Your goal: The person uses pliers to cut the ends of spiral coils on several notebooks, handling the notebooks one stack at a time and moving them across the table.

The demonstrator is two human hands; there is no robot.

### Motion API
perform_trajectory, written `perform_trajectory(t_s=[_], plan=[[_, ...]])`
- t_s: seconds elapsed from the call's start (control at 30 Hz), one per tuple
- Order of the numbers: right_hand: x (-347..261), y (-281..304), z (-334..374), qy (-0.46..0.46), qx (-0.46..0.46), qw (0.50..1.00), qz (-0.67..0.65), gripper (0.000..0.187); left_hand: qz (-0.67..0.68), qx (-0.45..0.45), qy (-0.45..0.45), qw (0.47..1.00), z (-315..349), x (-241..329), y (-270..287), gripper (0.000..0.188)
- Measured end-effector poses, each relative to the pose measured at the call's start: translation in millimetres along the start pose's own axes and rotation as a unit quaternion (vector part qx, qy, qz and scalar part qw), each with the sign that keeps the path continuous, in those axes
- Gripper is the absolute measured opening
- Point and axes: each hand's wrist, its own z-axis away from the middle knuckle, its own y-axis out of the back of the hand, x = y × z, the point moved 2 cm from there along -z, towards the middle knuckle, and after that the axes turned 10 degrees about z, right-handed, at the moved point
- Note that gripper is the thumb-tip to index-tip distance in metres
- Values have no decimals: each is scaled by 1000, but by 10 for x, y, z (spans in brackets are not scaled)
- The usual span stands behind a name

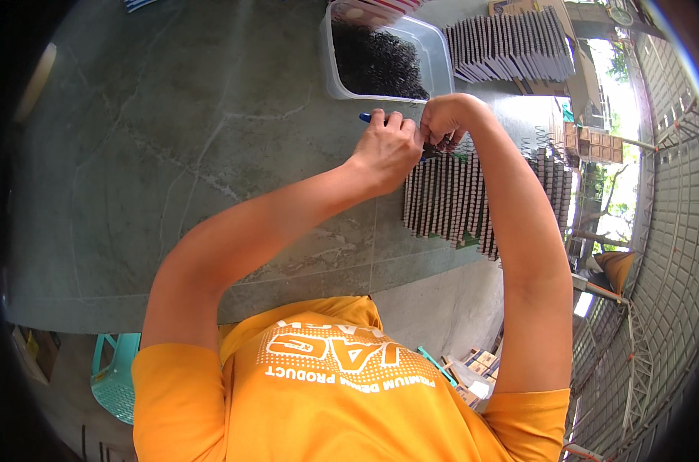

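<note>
My left hand [388, 148] is closed around a tool whose blue end [365, 117] sticks out past the knuckles; the rest of it is hidden, so its kind does not show. Right against it, my right hand [448, 119] bends down at the wrist with its fingers pinched together. What those fingers hold is too small and dark to make out. Both hands meet at the far end of a row of spiral-bound notebooks [442, 196], which stand packed side by side with their black coils showing. My right forearm passes over part of that row.
Beyond my hands sits a clear plastic tub [438, 65] holding a heap of black spiral coils [376, 61]. More spiral-bound notebooks [511, 46] stand at the far right by cardboard. The grey table [172, 169] stretches left. A turquoise chair [117, 381] is below its near edge.
</note>
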Motion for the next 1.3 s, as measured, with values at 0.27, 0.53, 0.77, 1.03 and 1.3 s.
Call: perform_trajectory(t_s=[0.27,0.53,0.77,1.03,1.3], plan=[[-19,15,26,38,-16,998,41,27,76,-140,41,986,-117,-5,-82,24],[-61,24,208,23,-31,999,-10,30,56,-93,45,993,23,53,-4,31],[-42,21,177,11,-10,1000,17,29,15,-11,9,1000,-8,173,38,35],[-16,8,144,17,-37,999,-18,27,-3,-35,14,999,-22,147,59,33],[1,-1,149,12,-39,999,-7,30,99,-155,57,981,-148,97,-39,24]])
